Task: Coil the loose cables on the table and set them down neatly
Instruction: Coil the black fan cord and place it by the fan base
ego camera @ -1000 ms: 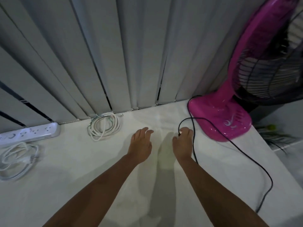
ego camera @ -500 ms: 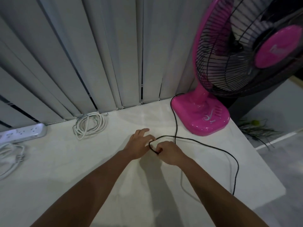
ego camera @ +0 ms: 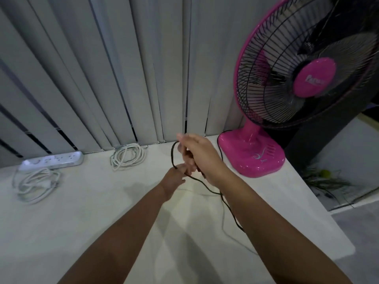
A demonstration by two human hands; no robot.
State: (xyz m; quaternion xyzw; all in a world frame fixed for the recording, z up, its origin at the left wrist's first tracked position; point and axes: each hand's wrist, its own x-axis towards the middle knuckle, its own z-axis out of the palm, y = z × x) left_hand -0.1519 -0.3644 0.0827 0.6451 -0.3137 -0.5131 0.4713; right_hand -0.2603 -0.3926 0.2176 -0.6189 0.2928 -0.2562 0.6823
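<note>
A thin black cable (ego camera: 207,187) runs from the pink fan's base across the white table (ego camera: 92,212). My right hand (ego camera: 200,156) is raised above the table and shut on the cable, with a small loop (ego camera: 172,155) curving out to its left. My left hand (ego camera: 174,178) sits just below and grips the same cable at the loop's bottom. From my hands the cable trails back under my right forearm toward the table's right side. A coiled white cable (ego camera: 128,155) lies at the back by the blinds.
A pink table fan (ego camera: 254,156) stands at the back right corner. A white power strip (ego camera: 54,160) with its loosely bundled white cord (ego camera: 35,185) lies at the back left. Vertical blinds close off the far side. The table's right edge drops to the floor.
My right hand has lifted off the table with the black cable and formed a small loop; my left hand has closed on the cable below it. The camera has tilted up and right.
</note>
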